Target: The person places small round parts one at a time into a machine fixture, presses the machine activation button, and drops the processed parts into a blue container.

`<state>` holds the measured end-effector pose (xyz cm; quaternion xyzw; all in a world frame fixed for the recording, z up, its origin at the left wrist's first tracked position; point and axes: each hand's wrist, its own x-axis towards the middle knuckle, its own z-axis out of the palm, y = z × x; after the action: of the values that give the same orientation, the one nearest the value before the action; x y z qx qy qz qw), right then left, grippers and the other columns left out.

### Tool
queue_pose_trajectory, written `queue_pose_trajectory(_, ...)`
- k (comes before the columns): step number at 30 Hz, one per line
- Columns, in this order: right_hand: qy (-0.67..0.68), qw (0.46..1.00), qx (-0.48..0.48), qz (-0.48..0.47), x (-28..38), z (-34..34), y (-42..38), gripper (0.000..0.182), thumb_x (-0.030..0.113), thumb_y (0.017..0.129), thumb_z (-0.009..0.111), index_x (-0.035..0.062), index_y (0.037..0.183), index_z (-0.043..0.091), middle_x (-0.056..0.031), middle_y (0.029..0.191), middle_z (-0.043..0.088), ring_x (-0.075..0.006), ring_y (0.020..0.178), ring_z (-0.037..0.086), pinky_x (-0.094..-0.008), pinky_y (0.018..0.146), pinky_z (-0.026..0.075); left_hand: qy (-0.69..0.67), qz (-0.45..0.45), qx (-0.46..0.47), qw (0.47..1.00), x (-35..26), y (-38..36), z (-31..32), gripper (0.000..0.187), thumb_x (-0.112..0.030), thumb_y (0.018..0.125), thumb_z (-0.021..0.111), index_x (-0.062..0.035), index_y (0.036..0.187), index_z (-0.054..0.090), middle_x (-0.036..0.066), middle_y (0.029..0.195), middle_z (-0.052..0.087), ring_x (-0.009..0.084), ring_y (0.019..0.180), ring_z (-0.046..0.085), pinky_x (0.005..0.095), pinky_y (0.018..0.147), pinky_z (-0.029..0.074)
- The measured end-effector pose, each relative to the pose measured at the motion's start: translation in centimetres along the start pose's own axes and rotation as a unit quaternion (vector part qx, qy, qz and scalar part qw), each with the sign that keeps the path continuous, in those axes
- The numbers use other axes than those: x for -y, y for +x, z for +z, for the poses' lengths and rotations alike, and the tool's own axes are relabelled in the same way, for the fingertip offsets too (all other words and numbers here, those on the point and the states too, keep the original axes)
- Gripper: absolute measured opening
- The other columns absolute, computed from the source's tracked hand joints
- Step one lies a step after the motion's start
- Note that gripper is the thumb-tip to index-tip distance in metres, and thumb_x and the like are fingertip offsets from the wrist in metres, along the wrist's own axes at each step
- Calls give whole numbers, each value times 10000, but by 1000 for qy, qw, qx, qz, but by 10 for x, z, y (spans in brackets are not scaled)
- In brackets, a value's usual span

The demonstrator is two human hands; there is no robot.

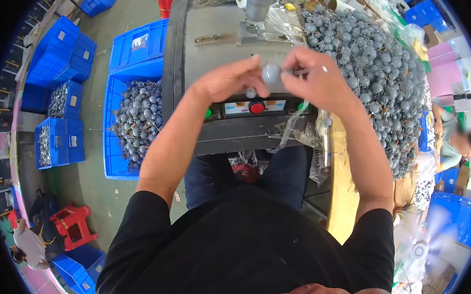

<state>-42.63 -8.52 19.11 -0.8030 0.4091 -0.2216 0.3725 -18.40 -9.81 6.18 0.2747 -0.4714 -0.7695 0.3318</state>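
Both hands are raised over the front edge of the grey machine point(213, 28). Between them is a round translucent ball-like part point(270, 73). My left hand point(234, 79) is at its left side, fingers curved and apart; whether it touches the part is unclear. My right hand point(314, 79) is closed in a pinch at the part's right side, around something thin and pale that sticks out between the fingers. A smaller round piece point(250, 92) shows just below my left fingers. Under the hands, the machine's front panel carries a red button point(257, 107).
A big heap of grey round parts point(369, 60) lies right of the machine. Left of it stands a blue crate point(109, 148) of similar parts. A metal press head point(260, 2) hangs above the machine top. Clear plastic strips point(289, 131) dangle at the front edge. Another person point(451, 138) is at far right.
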Motion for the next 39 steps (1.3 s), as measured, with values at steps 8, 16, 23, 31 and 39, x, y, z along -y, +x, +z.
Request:
queue_pose_trajectory(8,-102,980,-159,-56,-101,43,107,241,262,884,718,55,1007,712,-154,909,750,-352,837,716,-404,771,558,25,79,-236,968,-74,14,-88,518,-243,1002,650,-20,1455,531,73,1225,665,206,983,684,355,802,555)
queue_pose_trajectory(16,-131,979,-156,-1,-117,50,137,310,274,876,705,83,1118,738,-191,904,747,-388,873,715,-477,809,555,128,138,-364,912,-61,6,-89,605,-259,950,692,16,1462,524,125,1322,635,227,1032,684,339,813,558)
queue_pose_trajectory(23,-398,865,-286,-104,-143,21,86,400,290,856,705,83,1199,712,-209,959,738,-385,930,708,-496,863,554,302,147,-487,807,-17,-93,-77,644,-264,899,711,39,1444,550,158,1202,689,186,1038,668,358,852,551)
queue_pose_trajectory(31,-87,974,-190,86,-103,-1,31,317,299,882,689,16,1000,768,-147,876,753,-267,805,714,-398,765,540,425,121,-487,753,103,-129,-23,934,-333,823,840,27,1550,378,252,1420,528,396,1311,535,445,1132,409)
queue_pose_trajectory(39,51,981,-180,41,-64,131,52,319,267,893,724,-23,1026,738,-121,865,754,-194,785,703,-329,734,540,457,135,-480,737,104,-133,-17,968,-360,789,858,19,1546,387,261,1408,534,414,1319,527,458,1126,417)
